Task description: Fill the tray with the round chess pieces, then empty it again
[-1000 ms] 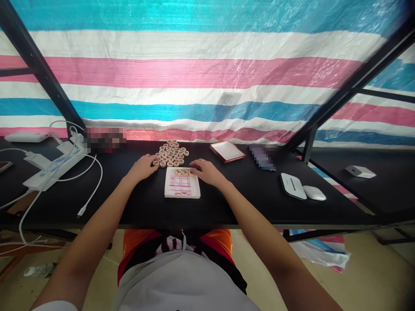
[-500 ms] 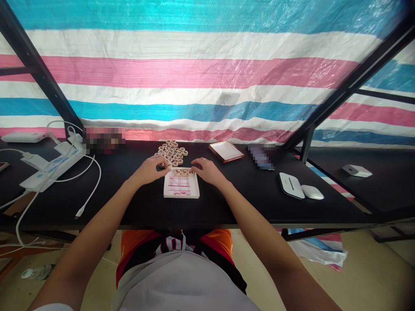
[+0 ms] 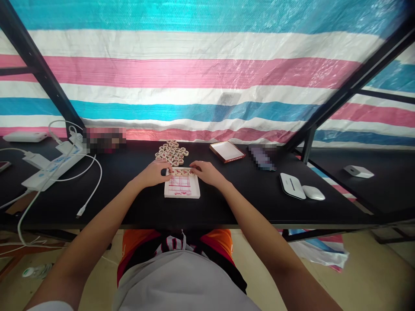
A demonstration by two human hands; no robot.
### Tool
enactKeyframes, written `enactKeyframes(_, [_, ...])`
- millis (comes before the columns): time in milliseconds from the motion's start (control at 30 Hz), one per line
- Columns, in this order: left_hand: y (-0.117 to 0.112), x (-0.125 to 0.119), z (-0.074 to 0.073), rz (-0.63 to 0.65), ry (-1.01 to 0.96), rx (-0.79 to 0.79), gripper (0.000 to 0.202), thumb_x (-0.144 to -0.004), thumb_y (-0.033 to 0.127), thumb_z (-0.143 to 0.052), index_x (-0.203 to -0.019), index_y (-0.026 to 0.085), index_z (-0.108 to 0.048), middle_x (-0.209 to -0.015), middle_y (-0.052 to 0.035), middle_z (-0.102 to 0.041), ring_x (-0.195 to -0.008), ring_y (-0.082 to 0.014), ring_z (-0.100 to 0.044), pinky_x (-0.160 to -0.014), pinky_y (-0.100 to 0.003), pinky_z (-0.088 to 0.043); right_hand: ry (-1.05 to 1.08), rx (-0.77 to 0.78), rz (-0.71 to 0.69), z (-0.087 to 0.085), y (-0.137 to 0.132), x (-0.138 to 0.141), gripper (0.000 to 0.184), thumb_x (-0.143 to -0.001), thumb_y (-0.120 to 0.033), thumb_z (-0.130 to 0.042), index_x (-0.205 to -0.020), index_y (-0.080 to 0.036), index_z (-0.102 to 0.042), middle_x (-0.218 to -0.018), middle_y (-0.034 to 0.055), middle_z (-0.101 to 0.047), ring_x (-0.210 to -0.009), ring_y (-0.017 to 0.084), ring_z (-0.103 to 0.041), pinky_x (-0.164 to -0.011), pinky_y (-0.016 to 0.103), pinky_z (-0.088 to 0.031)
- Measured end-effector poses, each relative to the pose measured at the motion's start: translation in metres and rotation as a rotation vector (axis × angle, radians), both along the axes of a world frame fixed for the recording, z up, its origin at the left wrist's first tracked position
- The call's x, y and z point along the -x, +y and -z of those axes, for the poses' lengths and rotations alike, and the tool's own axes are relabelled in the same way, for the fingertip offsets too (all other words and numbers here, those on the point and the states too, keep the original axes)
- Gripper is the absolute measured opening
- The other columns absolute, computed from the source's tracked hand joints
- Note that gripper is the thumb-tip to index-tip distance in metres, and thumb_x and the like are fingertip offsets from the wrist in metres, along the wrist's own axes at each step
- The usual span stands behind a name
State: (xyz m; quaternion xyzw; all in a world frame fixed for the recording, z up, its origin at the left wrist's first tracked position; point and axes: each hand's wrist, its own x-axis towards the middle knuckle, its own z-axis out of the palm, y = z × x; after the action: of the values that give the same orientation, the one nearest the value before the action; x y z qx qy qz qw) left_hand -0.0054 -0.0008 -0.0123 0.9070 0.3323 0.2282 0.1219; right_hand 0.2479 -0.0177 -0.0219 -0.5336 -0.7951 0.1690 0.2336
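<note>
A shallow white tray (image 3: 193, 190) with a pink line pattern inside lies on the black desk before me. Several round wooden Chinese chess pieces (image 3: 184, 172) stand in a row along its far edge. My left hand (image 3: 152, 174) is at the tray's far left corner, thumb and finger closed about the piece at the row's left end. At the far right corner rests my right hand (image 3: 207, 172), fingers apart and bent, its tips by the rightmost piece. Just beyond the tray, more chess pieces (image 3: 171, 152) lie in a loose pile, partly behind my left hand.
An open box lid (image 3: 227, 152) lies at the back right, beside a blurred phone-like object (image 3: 262, 157). Further right are a white flat device (image 3: 292, 185) and a white mouse (image 3: 313, 192). At left sit a power strip (image 3: 53, 170) and white cables (image 3: 100, 172).
My left hand has moved slightly right and into the tray's corner. One more chess piece now shows at the row's left end. My right hand has hardly moved.
</note>
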Motion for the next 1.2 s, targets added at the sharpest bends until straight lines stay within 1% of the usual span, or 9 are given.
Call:
enactKeyframes(300, [0.005, 0.001, 0.005, -0.014, 0.035, 0.071, 0.015, -0.08, 0.033, -0.057, -0.081, 0.021, -0.067, -0.089, -0.0033, -0.063, -0.088, -0.0201, -0.056, -0.087, -0.035, -0.043, -0.003, -0.005, -0.012, 0.0, -0.001, -0.001, 0.02, -0.088, -0.02, -0.054, -0.102, -0.018, -0.068, -0.093, 0.0049, -0.068, -0.081, 0.015, -0.06, -0.076, 0.026, -0.044])
enactKeyframes(433, [0.005, -0.001, 0.007, -0.058, 0.012, 0.067, 0.02, -0.082, 0.036, -0.056, -0.081, 0.021, -0.07, -0.092, -0.0049, -0.062, -0.093, -0.0208, -0.056, -0.089, -0.035, -0.043, -0.009, -0.001, -0.013, -0.001, -0.001, 0.0, 0.02, -0.089, -0.021, -0.053, -0.102, -0.018, -0.068, -0.093, 0.0048, -0.068, -0.08, 0.015, -0.059, -0.075, 0.026, -0.043])
enactKeyframes(533, [0.007, 0.001, 0.006, -0.129, -0.011, 0.024, 0.024, -0.085, 0.037, -0.053, -0.085, 0.021, -0.07, -0.094, -0.0058, -0.061, -0.097, -0.0219, -0.055, -0.088, -0.035, -0.043, -0.004, -0.002, -0.023, 0.0, 0.0, 0.0, 0.02, -0.089, -0.022, -0.053, -0.101, -0.019, -0.068, -0.093, 0.0046, -0.068, -0.08, 0.015, -0.059, -0.075, 0.026, -0.044])
enactKeyframes(667, [0.016, 0.015, 0.005, -0.308, -0.021, 0.013, 0.03, -0.089, 0.038, -0.044, -0.094, 0.02, -0.067, -0.094, -0.0059, -0.062, -0.095, -0.0221, -0.056, -0.085, -0.034, -0.044, 0.012, -0.021, -0.032, 0.001, 0.0, -0.001, 0.021, -0.089, -0.017, -0.051, -0.101, -0.018, -0.068, -0.097, 0.0057, -0.069, -0.087, 0.016, -0.061, -0.08, 0.027, -0.044])
enactKeyframes(767, [0.022, 0.026, 0.005, -0.393, 0.02, 0.042, 0.027, -0.085, 0.039, -0.051, -0.095, 0.021, -0.067, -0.092, -0.005, -0.061, -0.089, -0.0215, -0.057, -0.08, -0.032, -0.044, 0.019, -0.04, -0.031, 0.002, 0.001, -0.001, 0.021, -0.089, -0.016, -0.05, -0.1, -0.018, -0.068, -0.096, 0.0055, -0.069, -0.088, 0.016, -0.062, -0.082, 0.027, -0.044])
enactKeyframes(867, [0.022, 0.029, 0.005, -0.402, 0.068, 0.069, 0.027, -0.082, 0.041, -0.054, -0.096, 0.022, -0.067, -0.091, -0.0046, -0.062, -0.086, -0.0213, -0.058, -0.074, -0.03, -0.044, 0.019, -0.049, -0.025, 0.004, 0.002, 0.0, 0.02, -0.089, -0.016, -0.051, -0.1, -0.018, -0.068, -0.095, 0.0051, -0.069, -0.086, 0.016, -0.062, -0.08, 0.027, -0.044])
enactKeyframes(1000, [0.019, 0.024, 0.004, -0.378, 0.138, 0.081, 0.027, -0.083, 0.043, -0.053, -0.096, 0.023, -0.066, -0.089, -0.0044, -0.063, -0.082, -0.0208, -0.058, -0.064, -0.028, -0.041, 0.024, -0.049, -0.016, 0.006, 0.004, 0.0, 0.019, -0.089, -0.018, -0.052, -0.098, -0.019, -0.068, -0.094, 0.0045, -0.069, -0.085, 0.015, -0.062, -0.078, 0.026, -0.044])
enactKeyframes(1100, [0.018, 0.022, 0.004, -0.383, 0.145, 0.068, 0.026, -0.083, 0.044, -0.053, -0.093, 0.023, -0.065, -0.091, -0.0044, -0.063, -0.083, -0.0211, -0.059, -0.062, -0.027, -0.04, 0.028, -0.052, -0.003, 0.007, 0.005, 0.0, 0.018, -0.089, -0.019, -0.052, -0.097, -0.018, -0.068, -0.093, 0.0045, -0.069, -0.085, 0.016, -0.062, -0.078, 0.026, -0.044])
enactKeyframes(1200, [0.017, 0.021, 0.005, -0.391, 0.124, 0.046, 0.023, -0.082, 0.044, -0.055, -0.088, 0.023, -0.064, -0.094, -0.0042, -0.062, -0.085, -0.0216, -0.059, -0.065, -0.028, -0.041, 0.028, -0.06, 0.018, 0.007, 0.006, -0.001, 0.018, -0.088, -0.018, -0.052, -0.097, -0.018, -0.068, -0.092, 0.0049, -0.069, -0.083, 0.016, -0.062, -0.077, 0.026, -0.044])
